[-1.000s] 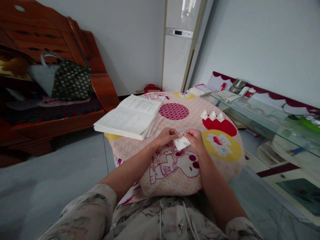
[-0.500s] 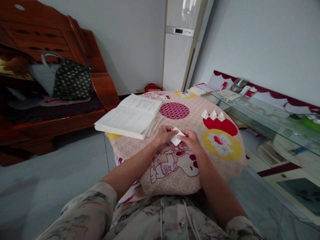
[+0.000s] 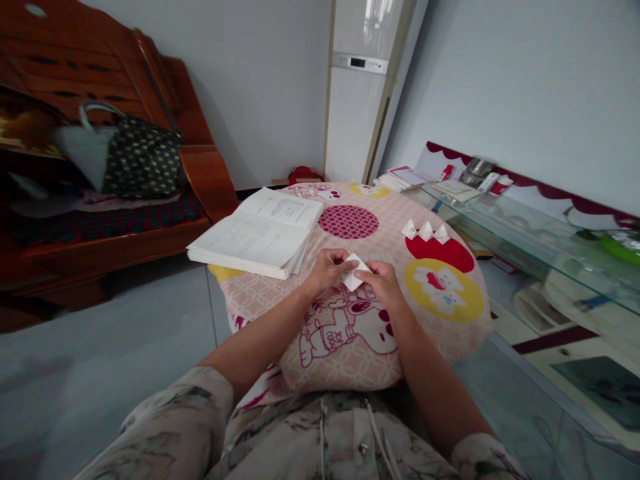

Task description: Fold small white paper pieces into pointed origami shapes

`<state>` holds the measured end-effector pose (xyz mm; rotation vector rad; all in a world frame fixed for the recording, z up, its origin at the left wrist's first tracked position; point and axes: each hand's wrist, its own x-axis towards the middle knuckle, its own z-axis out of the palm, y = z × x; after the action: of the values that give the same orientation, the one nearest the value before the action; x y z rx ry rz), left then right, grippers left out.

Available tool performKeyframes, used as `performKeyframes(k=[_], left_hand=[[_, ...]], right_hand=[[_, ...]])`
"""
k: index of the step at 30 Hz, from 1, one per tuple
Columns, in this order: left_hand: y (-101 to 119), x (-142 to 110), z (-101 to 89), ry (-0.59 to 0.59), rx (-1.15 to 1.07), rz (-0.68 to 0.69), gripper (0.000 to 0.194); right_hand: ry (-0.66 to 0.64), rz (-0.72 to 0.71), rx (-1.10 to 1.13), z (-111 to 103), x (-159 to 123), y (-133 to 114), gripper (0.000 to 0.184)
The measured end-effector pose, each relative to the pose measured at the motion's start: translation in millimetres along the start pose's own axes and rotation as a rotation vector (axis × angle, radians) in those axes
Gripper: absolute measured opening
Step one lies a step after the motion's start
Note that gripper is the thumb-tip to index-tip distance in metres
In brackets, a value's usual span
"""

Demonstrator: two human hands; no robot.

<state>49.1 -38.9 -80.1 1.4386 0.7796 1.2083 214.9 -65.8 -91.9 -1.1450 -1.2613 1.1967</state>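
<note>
A small folded white paper square (image 3: 354, 283), turned like a diamond, is held between both my hands above the table. My left hand (image 3: 327, 270) pinches its left side, thumb on top. On its right side, my right hand (image 3: 382, 279) grips it with the thumb laid over the face of the paper. The fingers beneath the paper are hidden. Three small folded white paper pieces (image 3: 425, 231) with pointed tops stand in a row on the tablecloth, beyond my right hand.
An open thick book (image 3: 255, 230) lies on the left of the round table's patterned tablecloth (image 3: 300, 320). To the right stands a glass-topped cabinet (image 3: 530, 247) bearing papers and cups. A wooden bench (image 3: 200, 173) with a dark bag (image 3: 145, 157) is at the left.
Both hands keep their hold on the folded paper, with only slight shifts of the fingers. The pieces on the table and the book stay in place.
</note>
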Motion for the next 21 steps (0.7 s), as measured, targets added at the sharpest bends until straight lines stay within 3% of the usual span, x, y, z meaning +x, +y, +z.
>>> performKeyframes(k=[12,21], left_hand=[[-2.0,-1.6,0.8,-0.035,-0.139,-0.084,0.040],[3.6,-0.4,-4.3,0.041,0.013,0.002,0.039]], right_hand=[[-0.020,-0.052,-0.004,0.1,-4.2,-3.9,0.027],[-0.022,-0.038,0.004,-1.7,-1.7,0.3,0.031]])
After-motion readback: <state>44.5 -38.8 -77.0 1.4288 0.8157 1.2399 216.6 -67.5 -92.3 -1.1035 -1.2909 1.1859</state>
